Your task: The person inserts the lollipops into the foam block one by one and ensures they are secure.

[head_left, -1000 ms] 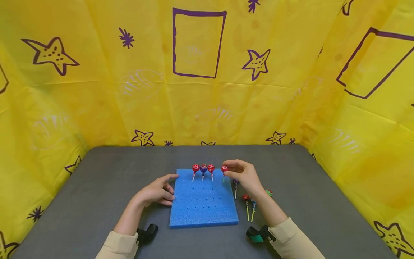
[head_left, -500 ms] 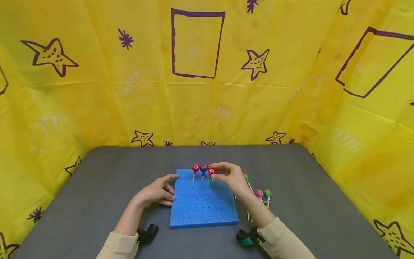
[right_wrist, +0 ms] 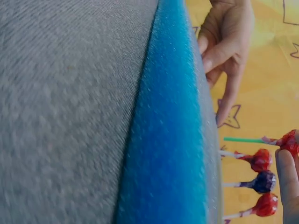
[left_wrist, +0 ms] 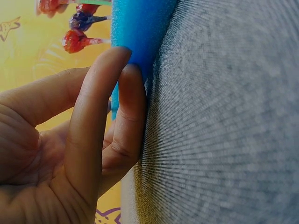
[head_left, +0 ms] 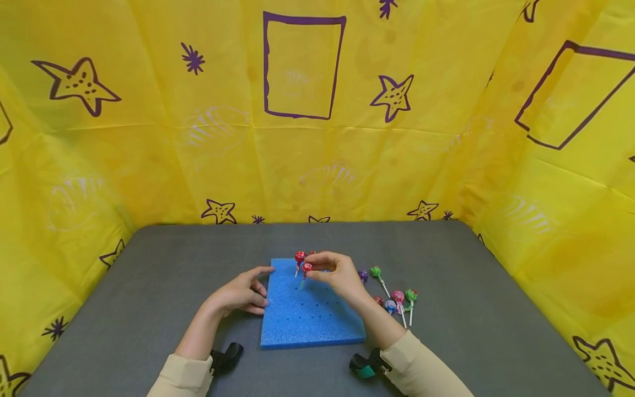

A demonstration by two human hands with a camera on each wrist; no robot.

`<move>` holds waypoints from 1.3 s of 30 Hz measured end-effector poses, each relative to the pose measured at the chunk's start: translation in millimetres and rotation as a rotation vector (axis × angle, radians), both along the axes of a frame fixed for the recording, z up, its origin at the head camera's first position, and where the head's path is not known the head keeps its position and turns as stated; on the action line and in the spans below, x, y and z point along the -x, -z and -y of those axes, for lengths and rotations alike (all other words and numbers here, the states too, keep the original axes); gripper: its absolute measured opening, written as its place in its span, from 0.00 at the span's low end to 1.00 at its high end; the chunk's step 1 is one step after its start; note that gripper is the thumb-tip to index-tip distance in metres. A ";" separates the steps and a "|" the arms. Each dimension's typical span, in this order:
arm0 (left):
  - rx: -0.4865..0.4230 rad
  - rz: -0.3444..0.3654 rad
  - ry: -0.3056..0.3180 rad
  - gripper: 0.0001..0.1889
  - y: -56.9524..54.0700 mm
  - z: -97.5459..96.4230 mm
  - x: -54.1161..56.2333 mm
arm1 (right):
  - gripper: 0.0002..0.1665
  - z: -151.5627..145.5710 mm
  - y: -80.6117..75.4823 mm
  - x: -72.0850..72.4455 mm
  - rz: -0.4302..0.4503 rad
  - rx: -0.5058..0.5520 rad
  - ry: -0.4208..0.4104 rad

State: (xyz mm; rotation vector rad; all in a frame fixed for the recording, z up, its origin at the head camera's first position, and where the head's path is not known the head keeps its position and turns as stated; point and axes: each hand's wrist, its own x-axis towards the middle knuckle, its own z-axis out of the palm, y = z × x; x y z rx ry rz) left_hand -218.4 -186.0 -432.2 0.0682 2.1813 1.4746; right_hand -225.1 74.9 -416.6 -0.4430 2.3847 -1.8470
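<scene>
My right hand (head_left: 339, 275) pinches a red-wrapped lollipop (head_left: 307, 267) by its head, its green stick pointing down over the blue foam block (head_left: 312, 331). In the right wrist view the tip of that green stick (right_wrist: 243, 139) is just above the foam's top. Behind it stands a back row of lollipops: a red one (right_wrist: 261, 160), a purple one (right_wrist: 264, 182) and another red one (right_wrist: 266, 205), their white sticks in the foam. My left hand (head_left: 240, 293) rests its fingers against the foam's left side, seen close in the left wrist view. Small holes dot the foam's top.
Right of the foam, loose lollipops lie on the grey table (head_left: 198, 248): green ones (head_left: 376, 272), a pink one (head_left: 398, 296), a blue one (head_left: 390, 307) and others partly hidden by my right arm. Yellow patterned cloth (head_left: 307, 165) walls off the table's back and sides.
My right hand has moved left across the foam with the red lollipop, from the right end of the back row to in front of its left part. The left hand has stayed put.
</scene>
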 end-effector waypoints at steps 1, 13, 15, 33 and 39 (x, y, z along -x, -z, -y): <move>0.002 0.000 0.000 0.39 0.0 -0.2 -0.1 | 0.16 1.2 0.4 -0.1 0.000 -0.003 0.000; -0.001 -0.001 0.004 0.39 -1.1 -0.9 0.1 | 0.16 6.5 5.0 2.2 0.013 0.016 -0.001; 0.001 -0.002 0.007 0.39 -1.3 -0.8 0.5 | 0.16 7.2 5.3 2.8 0.011 0.017 0.003; 0.013 0.006 -0.004 0.39 -2.2 -1.3 0.0 | 0.15 11.9 11.5 -0.4 -0.018 -0.043 -0.011; 0.016 0.004 -0.004 0.39 -1.3 -1.0 0.0 | 0.15 10.8 13.4 0.4 -0.007 -0.041 -0.019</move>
